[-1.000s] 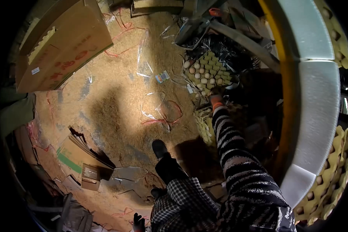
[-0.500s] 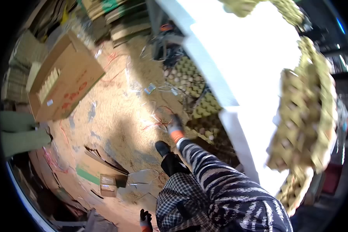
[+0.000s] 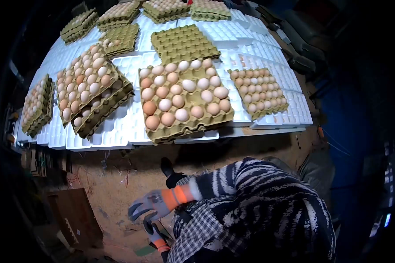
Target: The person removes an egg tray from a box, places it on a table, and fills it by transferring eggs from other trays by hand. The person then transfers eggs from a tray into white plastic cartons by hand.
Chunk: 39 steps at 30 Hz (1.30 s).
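Observation:
My right hand, in a grey glove with an orange cuff, is held out below the table edge with its fingers apart and nothing in it. My left hand, gloved alike, is just below it, partly behind it, its fingers spread. In front of both, on the table, stands a stack of pulp trays whose top tray holds brown and pale eggs, with some cups bare. Tilted stacks of egg trays are to its left, and an egg tray lies to its right.
White plastic trays cover the table. A bare pulp tray stack and more egg stacks are farther back. An open cardboard box is on the floor at the lower left. Grey cloth is at the right.
The view has swung from the floor to the egg-covered table. My right hand has drawn back from low beside the table towards my body, and my left hand is now close to it.

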Each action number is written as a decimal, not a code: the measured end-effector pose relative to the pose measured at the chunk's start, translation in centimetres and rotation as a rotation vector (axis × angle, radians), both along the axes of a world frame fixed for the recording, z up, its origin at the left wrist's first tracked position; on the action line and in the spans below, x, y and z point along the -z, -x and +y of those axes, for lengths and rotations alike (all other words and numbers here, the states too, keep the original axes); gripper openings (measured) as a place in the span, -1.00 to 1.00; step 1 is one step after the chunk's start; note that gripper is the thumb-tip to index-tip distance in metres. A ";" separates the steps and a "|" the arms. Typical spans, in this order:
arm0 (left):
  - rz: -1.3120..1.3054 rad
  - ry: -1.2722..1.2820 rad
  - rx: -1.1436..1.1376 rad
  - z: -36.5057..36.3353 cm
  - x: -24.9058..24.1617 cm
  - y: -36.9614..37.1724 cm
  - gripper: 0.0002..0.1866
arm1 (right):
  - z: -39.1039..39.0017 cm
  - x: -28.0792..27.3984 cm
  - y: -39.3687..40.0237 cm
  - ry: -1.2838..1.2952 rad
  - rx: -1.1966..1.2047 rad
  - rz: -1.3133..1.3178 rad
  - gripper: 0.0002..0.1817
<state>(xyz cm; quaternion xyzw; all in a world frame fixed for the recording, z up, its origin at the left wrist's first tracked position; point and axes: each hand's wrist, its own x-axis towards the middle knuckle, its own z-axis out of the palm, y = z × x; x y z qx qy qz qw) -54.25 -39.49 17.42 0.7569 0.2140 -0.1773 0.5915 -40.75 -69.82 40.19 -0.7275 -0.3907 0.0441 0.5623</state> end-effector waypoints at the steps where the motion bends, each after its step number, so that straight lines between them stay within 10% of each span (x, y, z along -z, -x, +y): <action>1: -0.084 0.031 0.055 -3.4 -3.8 -1.2 -0.42 | -4.8 -2.4 1.7 0.044 0.097 -0.034 -0.52; 6: -0.354 0.232 0.396 -17.3 -13.8 -5.4 -0.38 | -28.8 -8.0 11.4 0.383 0.980 -0.335 -0.55; 10: -0.530 0.196 0.757 -28.2 -22.3 -5.7 -0.42 | -44.2 -6.2 17.6 0.868 1.414 -0.087 -0.60; 16: -0.903 0.057 1.146 -45.4 -28.4 -5.8 -0.41 | -49.7 -2.0 16.7 1.290 1.106 -0.025 -0.72; 19: -0.979 -0.049 1.180 -54.0 -28.8 -6.6 -0.41 | -52.3 -1.3 16.8 1.104 1.165 -0.034 -0.70; 24: -1.062 -0.456 1.250 -65.4 -26.5 -7.9 -0.42 | -56.6 -4.8 18.6 -0.638 1.221 0.624 -0.66; 29: -1.086 -0.645 1.248 -68.3 -24.1 -8.3 -0.65 | -56.4 -1.4 12.3 0.941 1.107 0.083 -0.65; 31: -0.705 -0.346 0.893 -68.1 -22.4 -9.5 -0.67 | -56.7 0.4 11.1 1.099 1.056 0.039 -0.61; 33: -0.515 0.298 0.613 -67.8 -17.1 -13.1 -0.63 | -58.7 -1.8 11.8 0.905 1.013 0.042 -0.54; 37: -0.898 -0.480 1.013 -69.7 -24.1 -10.3 -0.45 | -63.8 -4.6 13.4 -0.359 0.848 0.558 -0.45; 39: -0.824 -0.582 1.030 -70.1 -23.9 -10.4 -0.45 | -64.8 -6.2 12.3 0.009 0.813 0.450 -0.49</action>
